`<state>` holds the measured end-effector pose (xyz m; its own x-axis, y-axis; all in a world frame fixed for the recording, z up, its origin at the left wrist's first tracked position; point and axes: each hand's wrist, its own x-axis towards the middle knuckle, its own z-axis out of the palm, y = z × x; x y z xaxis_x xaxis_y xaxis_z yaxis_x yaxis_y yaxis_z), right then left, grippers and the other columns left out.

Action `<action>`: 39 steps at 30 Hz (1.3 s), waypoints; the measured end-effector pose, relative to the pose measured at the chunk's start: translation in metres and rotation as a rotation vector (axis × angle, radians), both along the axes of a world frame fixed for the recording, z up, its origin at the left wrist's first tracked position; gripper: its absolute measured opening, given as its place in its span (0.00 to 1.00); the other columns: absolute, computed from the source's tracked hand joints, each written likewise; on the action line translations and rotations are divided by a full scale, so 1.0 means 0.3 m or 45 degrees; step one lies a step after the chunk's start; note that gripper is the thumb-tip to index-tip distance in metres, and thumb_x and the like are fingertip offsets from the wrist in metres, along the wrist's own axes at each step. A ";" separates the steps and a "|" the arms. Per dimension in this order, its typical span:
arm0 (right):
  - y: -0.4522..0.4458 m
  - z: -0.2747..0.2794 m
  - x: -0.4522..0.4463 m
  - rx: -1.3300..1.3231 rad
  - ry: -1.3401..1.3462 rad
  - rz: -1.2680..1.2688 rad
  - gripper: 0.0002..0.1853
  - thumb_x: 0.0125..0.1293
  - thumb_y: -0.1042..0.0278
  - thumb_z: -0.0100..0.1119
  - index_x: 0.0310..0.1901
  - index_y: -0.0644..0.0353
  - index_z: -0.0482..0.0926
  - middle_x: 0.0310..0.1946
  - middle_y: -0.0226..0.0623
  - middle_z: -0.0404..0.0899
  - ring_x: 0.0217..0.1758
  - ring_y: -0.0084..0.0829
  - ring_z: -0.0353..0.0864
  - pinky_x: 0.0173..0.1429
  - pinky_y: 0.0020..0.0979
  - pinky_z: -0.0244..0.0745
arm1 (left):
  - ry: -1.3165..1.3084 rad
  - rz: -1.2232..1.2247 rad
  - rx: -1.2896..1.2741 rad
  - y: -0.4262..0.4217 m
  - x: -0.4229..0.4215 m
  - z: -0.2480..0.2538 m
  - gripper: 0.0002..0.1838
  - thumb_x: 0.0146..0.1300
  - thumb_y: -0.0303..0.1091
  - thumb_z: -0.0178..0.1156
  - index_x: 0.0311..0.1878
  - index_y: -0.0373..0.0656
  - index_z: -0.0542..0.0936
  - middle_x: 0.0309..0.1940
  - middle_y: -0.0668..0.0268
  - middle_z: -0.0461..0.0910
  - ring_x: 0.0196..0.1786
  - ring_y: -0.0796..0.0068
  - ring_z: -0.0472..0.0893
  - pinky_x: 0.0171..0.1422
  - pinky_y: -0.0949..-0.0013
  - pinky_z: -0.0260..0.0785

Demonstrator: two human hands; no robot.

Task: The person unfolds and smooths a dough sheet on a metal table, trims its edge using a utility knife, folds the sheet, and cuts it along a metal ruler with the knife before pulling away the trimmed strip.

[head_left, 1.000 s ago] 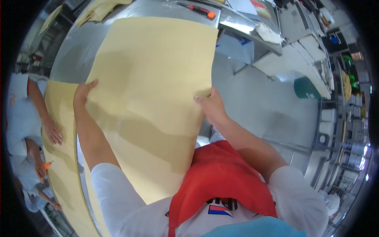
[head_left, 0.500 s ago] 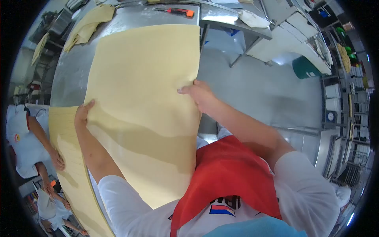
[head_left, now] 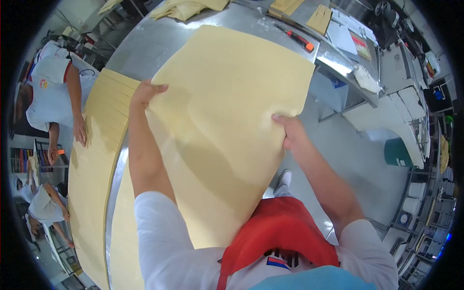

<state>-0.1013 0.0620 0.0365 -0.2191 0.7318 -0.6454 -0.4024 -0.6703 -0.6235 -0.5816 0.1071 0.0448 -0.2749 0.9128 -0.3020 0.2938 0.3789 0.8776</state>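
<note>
A large, pale yellow dough sheet [head_left: 232, 82] spreads out in front of me over the metal table. My left hand [head_left: 145, 95] grips its left edge, thumb on top and fingers mostly hidden beneath. On the opposite edge, my right hand [head_left: 291, 130] pinches the sheet, denting the dough by the thumb. More flat dough [head_left: 126, 232] shows below my left forearm. To the left lies a long layer of dough [head_left: 92, 179], its far end cut into several strips.
An orange-and-black utility knife [head_left: 300, 41] lies near the table's far right edge. Folded dough [head_left: 188, 7] is at the back of the steel table [head_left: 140, 53]. A co-worker's hand [head_left: 79, 129] rests by the left dough layer. A green bin [head_left: 397, 152] stands on the floor at right.
The view has swung, and surroundings now appear turned. Both hands keep hold of the sheet, which has shifted and angled to the right in view. More dough shows under my left arm.
</note>
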 end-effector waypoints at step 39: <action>-0.431 -0.046 -0.072 -0.220 0.141 0.201 0.22 0.73 0.72 0.58 0.65 0.72 0.70 0.60 0.53 0.78 0.61 0.48 0.81 0.64 0.53 0.79 | 0.081 0.230 0.022 -0.466 -0.207 0.040 0.29 0.58 0.43 0.77 0.51 0.25 0.81 0.37 0.53 0.87 0.38 0.61 0.87 0.45 0.62 0.79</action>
<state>-0.1230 -0.0672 0.0228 -0.3980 0.5638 -0.7237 -0.3438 -0.8230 -0.4522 -0.6438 -0.0327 0.0567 -0.4530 0.8518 -0.2632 0.2776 0.4153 0.8663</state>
